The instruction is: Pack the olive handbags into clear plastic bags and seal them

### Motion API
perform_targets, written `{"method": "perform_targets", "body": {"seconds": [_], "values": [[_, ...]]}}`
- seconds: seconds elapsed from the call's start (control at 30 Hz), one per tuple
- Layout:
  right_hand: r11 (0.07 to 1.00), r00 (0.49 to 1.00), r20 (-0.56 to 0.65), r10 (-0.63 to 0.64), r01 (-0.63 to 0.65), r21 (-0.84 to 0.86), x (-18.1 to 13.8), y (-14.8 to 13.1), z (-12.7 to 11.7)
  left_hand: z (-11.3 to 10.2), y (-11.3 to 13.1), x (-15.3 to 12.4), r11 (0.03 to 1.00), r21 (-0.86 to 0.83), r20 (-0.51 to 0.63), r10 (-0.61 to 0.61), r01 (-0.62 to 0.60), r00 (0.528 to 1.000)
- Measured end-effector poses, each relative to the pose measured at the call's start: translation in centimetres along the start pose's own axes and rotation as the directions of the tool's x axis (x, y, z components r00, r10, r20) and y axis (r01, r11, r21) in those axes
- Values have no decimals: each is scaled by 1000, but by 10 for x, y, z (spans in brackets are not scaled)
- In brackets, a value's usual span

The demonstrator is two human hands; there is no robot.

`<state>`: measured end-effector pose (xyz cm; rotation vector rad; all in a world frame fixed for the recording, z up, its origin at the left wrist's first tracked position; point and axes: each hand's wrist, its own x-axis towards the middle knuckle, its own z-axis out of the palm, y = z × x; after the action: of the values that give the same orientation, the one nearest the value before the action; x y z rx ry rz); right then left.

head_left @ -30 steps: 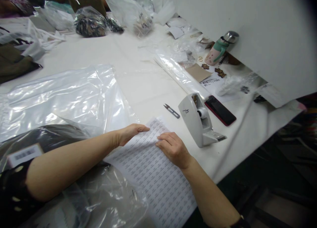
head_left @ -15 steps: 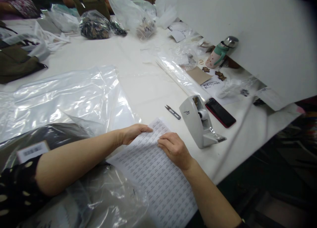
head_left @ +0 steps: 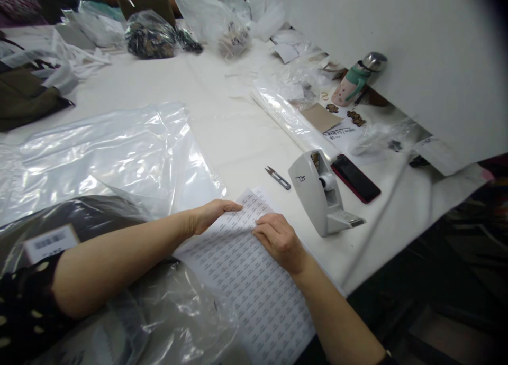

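Observation:
A white sheet printed with rows of small labels [head_left: 254,285] slants from the table toward me. My left hand [head_left: 210,216] grips its upper left part, thumb on top and fingers hidden underneath. The fingertips of my right hand [head_left: 281,240] are pinched together on the printed face, a little to the right of my left thumb. Whether a single label is between them is too small to tell. Another white edge shows beneath the sheet along its right side. Left of it lies a clear plastic bag [head_left: 186,307] over a dark item with a barcode label [head_left: 51,243].
Beyond the sheet are thread snips [head_left: 278,178], a grey tape dispenser [head_left: 317,195] and a phone [head_left: 355,178]. Flat clear bags [head_left: 107,153] cover the left side. A flask [head_left: 359,79] stands at the back right; filled bags [head_left: 151,37] lie at the far side.
The view has shifted slightly. Both hands keep their hold on the sheet, which has moved a little, and a white edge now shows beneath its right side.

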<state>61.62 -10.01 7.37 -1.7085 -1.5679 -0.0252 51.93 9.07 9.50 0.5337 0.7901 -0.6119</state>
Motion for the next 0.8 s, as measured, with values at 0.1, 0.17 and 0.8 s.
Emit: {"method": "perform_targets", "body": {"seconds": [0.1,0.17,0.8], "values": [[994,996,1,93,-93,-55,-1,-5,-1,3,-2,-3,994,74,19,80,-81,997],[982,989,14,146,-143,-126,-2,-11,-1,8,-3,-7,974,159,17,163,-164,986],[971,971,-60,232,-235,-49,-13,-31,-2,17,-17,-22,955,184,114,214,-233,970]]}}
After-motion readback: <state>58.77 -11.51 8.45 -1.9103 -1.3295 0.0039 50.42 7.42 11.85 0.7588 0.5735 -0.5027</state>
